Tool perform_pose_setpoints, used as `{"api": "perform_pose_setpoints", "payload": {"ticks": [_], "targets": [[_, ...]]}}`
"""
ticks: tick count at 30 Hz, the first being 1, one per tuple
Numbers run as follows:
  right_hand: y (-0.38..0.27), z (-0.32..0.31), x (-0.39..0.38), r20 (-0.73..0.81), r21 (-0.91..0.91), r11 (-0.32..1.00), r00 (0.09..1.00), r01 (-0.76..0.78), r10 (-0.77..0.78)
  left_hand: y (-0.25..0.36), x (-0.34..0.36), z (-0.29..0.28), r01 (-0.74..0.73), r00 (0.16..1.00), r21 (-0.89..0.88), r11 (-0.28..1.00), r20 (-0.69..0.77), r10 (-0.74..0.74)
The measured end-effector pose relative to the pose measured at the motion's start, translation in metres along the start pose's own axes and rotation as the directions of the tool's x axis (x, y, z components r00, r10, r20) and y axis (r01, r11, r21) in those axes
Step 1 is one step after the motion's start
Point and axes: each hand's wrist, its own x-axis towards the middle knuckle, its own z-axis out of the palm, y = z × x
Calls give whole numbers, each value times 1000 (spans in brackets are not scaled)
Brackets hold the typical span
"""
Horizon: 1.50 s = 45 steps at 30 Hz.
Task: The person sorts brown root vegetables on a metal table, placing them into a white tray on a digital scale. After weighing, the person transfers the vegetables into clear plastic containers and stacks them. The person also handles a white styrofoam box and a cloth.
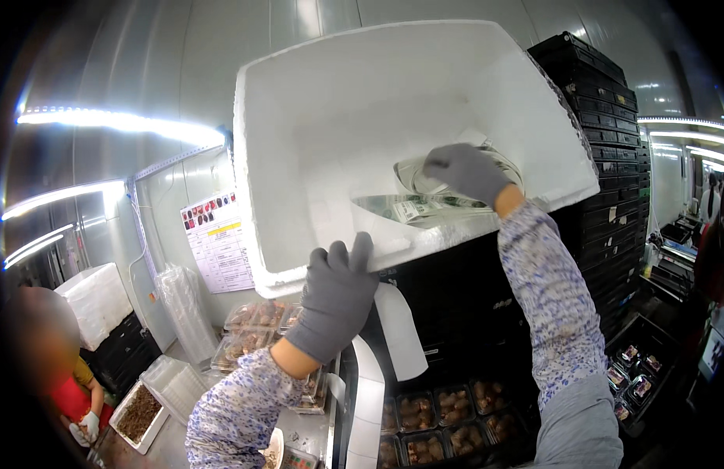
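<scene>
A large white foam box [370,109] is tilted with its open side facing me. My left hand [334,301], in a grey glove, has its fingers hooked over the near rim; its thumb is hidden. Inside the box is my right hand [465,170], also gloved in grey, bent over and slightly blurred. It is at a loose roll of label strip [412,176], and I cannot tell whether it grips the roll. More printed labels [412,209] lie just below it. White paper strips [401,332] hang down beside my left hand.
Black crates [604,156] are stacked high at right. Below, clear trays of brown food [448,414] fill a crate; more trays [256,332] are stacked at left. A co-worker in red [73,391] is beside a white foam tray [139,418]. Packed trays [631,383] stand lower right.
</scene>
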Motion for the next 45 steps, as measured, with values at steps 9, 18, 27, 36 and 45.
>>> {"api": "perform_pose_setpoints", "payload": {"ticks": [9, 18, 27, 36, 45], "targets": [[12, 34, 73, 447, -393, 875, 773, -282, 450, 1, -15, 14, 85, 996, -72, 994, -31, -87], [46, 75, 44, 450, -388, 886, 787, -254, 423, 2, -7, 2, 313, 949, -317, 895, 71, -307], [15, 71, 48, 507, -383, 908, 784, -167, 358, -8, -6, 6, 215, 970, -181, 960, 154, -188], [62, 75, 68, 160, -186, 960, 957, -211, 242, -5, 3, -5, 303, 953, -230, 925, 91, -290], [44, 55, 67, 406, -134, 884, 789, -449, 462, -10, 21, -22, 267, 941, -126, 955, 248, -231]]}}
